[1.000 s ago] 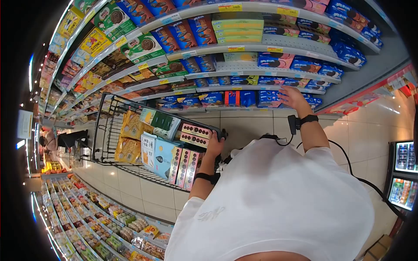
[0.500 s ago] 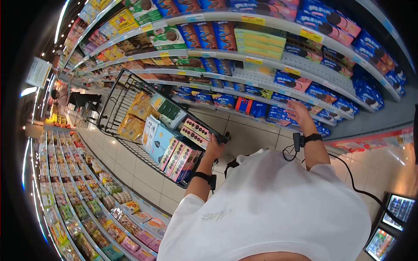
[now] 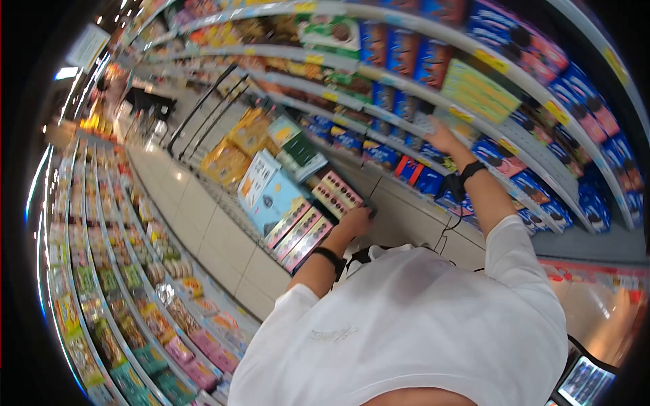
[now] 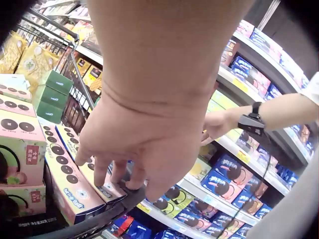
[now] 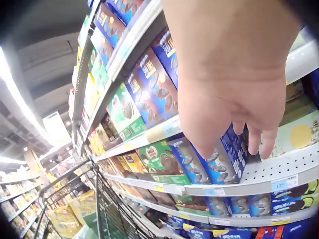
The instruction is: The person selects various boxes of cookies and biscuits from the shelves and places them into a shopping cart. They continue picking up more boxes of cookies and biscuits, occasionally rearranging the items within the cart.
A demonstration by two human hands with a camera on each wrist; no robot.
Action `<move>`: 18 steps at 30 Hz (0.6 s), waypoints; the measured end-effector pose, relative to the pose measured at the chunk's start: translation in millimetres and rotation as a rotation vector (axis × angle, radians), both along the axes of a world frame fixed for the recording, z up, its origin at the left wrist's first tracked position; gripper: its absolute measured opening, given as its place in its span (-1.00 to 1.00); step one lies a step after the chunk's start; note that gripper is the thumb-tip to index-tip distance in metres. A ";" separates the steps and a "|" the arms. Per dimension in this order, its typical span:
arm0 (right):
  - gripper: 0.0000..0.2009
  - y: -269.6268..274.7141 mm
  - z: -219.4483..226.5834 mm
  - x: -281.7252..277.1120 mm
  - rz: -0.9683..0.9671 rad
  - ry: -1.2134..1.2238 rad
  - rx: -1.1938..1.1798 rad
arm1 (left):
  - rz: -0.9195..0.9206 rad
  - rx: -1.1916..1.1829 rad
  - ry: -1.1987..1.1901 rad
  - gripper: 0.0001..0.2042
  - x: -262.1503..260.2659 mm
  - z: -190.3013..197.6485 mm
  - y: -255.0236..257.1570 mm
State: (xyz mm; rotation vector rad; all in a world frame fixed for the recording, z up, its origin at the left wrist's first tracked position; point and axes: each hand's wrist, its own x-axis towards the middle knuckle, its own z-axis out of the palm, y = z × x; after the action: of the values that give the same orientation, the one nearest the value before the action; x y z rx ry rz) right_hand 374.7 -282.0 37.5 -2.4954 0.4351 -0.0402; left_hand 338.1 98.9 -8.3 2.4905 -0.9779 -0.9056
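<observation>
My left hand (image 3: 357,218) grips the black handle (image 4: 99,221) of a wire shopping cart (image 3: 203,101), fingers (image 4: 117,172) curled over the bar. The cart holds pink cookie boxes (image 3: 301,233), a light blue box (image 3: 277,199) and yellow bags (image 3: 227,159). My right hand (image 3: 439,137) reaches up to a middle shelf (image 5: 279,172) of the cookie rack. Its fingers (image 5: 264,142) hang straight in front of a blue cookie box (image 5: 224,162) and a pale green box (image 5: 299,134), holding nothing. The right hand (image 4: 215,124) also shows in the left wrist view.
The rack (image 3: 535,155) on the right carries blue, green and pale green cookie boxes on several tiers. A low display of packaged snacks (image 3: 115,271) lines the left of the tiled aisle (image 3: 203,203). A lit screen (image 3: 586,382) stands at the lower right.
My right hand has risen from the bottom tier to a higher shelf. The head view has swung, so the cart sits higher in the frame. The left hand stays on the handle.
</observation>
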 end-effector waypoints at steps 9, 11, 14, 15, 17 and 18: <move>-0.01 -3.1 -15.6 80.5 -0.387 0.209 0.301 | -0.036 0.192 0.096 -0.49 4.0 29.7 -0.5; 0.03 -3.0 -18.8 88.6 -0.380 0.227 0.292 | -0.032 0.205 0.148 -0.52 8.9 34.8 -2.1; 0.00 -11.1 -46.5 102.8 -0.457 0.162 0.229 | -0.048 0.205 0.146 -0.56 13.7 34.6 -2.6; -0.04 -24.5 -71.7 109.3 -0.435 0.048 0.246 | -0.033 0.208 0.166 -0.56 14.6 36.4 -3.2; -0.09 -35.3 -95.9 118.0 -0.395 -0.040 0.271 | -0.042 0.211 0.234 -0.58 20.1 41.3 -3.9; -0.16 -35.3 -96.9 122.8 -0.401 -0.114 0.278 | -0.023 0.207 0.245 -0.61 20.7 41.7 -3.5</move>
State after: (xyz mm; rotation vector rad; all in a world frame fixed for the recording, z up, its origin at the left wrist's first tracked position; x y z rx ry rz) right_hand 497.4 -317.3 -59.4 -2.0898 0.8264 -0.2619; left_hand 358.8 95.4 33.4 2.4568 -0.8710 -1.3442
